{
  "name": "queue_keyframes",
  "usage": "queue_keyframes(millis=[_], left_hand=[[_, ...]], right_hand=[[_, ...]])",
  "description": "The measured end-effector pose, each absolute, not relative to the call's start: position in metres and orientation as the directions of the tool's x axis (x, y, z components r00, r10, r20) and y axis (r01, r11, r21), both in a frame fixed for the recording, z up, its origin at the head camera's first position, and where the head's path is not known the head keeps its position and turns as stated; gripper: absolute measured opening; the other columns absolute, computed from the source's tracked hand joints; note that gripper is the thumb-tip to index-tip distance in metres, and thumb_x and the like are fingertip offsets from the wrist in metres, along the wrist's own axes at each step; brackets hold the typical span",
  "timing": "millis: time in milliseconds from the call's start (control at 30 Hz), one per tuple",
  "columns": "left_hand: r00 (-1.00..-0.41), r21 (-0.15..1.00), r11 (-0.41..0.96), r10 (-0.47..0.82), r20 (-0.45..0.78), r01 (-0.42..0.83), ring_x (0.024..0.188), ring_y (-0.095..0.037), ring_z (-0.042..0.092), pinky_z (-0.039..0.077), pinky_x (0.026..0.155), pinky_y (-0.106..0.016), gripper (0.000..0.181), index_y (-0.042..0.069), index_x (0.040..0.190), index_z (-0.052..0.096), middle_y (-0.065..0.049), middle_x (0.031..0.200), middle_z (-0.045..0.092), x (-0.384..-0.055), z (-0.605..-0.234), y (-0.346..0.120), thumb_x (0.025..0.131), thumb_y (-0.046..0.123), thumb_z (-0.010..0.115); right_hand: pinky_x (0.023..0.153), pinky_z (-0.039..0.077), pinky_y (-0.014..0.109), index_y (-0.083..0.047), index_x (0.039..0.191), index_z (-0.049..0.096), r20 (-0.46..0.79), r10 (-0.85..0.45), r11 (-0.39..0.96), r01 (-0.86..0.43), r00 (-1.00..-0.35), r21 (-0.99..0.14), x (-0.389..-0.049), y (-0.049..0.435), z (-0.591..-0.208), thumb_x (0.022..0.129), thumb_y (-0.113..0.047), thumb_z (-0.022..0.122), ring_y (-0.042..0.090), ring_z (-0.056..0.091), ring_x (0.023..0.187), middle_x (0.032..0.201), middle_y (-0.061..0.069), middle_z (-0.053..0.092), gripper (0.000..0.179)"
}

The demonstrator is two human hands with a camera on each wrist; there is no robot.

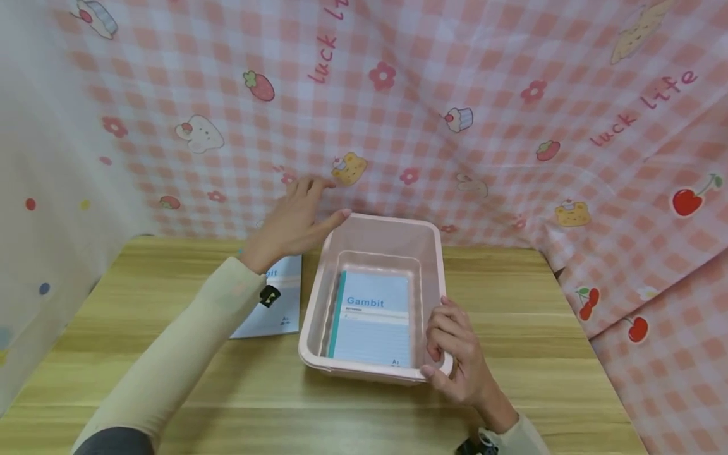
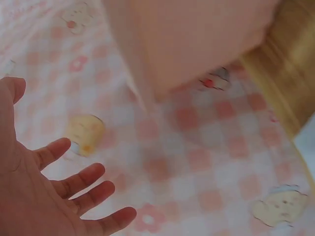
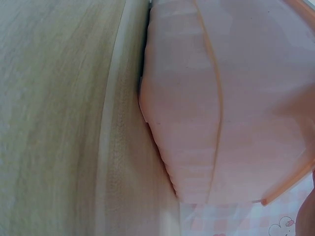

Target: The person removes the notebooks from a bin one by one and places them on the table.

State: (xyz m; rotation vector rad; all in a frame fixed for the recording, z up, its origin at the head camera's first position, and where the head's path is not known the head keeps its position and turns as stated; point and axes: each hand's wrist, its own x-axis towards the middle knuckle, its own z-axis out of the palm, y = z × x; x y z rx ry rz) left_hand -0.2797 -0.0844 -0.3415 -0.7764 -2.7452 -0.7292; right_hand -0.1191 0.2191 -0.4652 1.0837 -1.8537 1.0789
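Around the near right corner of the pink bin [image 1: 387, 237], grips with the right hand [image 1: 457, 351]; beside its far left corner, holds the left hand [image 1: 292, 221] loosely spread, cannot tell if touching. Has the bin between both hands, with long axis pointing away, a first notebook [image 1: 372, 338] inside and a second notebook [image 1: 284, 306] to its left.

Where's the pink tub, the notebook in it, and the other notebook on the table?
Pink tub [image 1: 387, 237]: head view, far inner wall.
Notebook inside [image 1: 372, 323]: head view, cover's middle.
Other notebook [image 1: 288, 300]: head view, cover's right side.
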Motion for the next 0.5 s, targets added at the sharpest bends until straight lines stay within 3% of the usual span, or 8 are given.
queue_keyframes(millis=[233, 500], left_hand=[[-0.832, 0.402, 0.729, 0.481, 0.276, 0.554, 0.142, -0.034, 0.037, 0.035, 0.115, -0.056, 0.074, 0.014, 0.153, 0.039, -0.014, 0.151, 0.041, -0.273, -0.322, -0.054, 0.100, 0.065, 0.048], [-0.813, 0.381, 0.719, 0.509, 0.283, 0.582, 0.148, -0.034, 0.032, 0.034, 0.114, -0.062, 0.075, 0.020, 0.152, 0.038, -0.013, 0.158, 0.035, -0.273, -0.315, -0.022, 0.097, 0.071, 0.045]], right_hand=[[0.121, 0.027, 0.047, -0.015, 0.064, 0.042, 0.877, -0.298, 0.290, -0.911, -0.377, -0.293, -0.118, 0.218, -0.465, 0.095, -0.042, 0.057, 0.025, 0.050, 0.090, 0.073, 0.000, 0.049, 0.044], [0.121, 0.027, 0.047, -0.015, 0.064, 0.042, 0.874, -0.301, 0.294, -0.909, -0.382, -0.296, -0.119, 0.218, -0.463, 0.096, -0.043, 0.057, 0.025, 0.050, 0.091, 0.074, 0.000, 0.050, 0.045]])
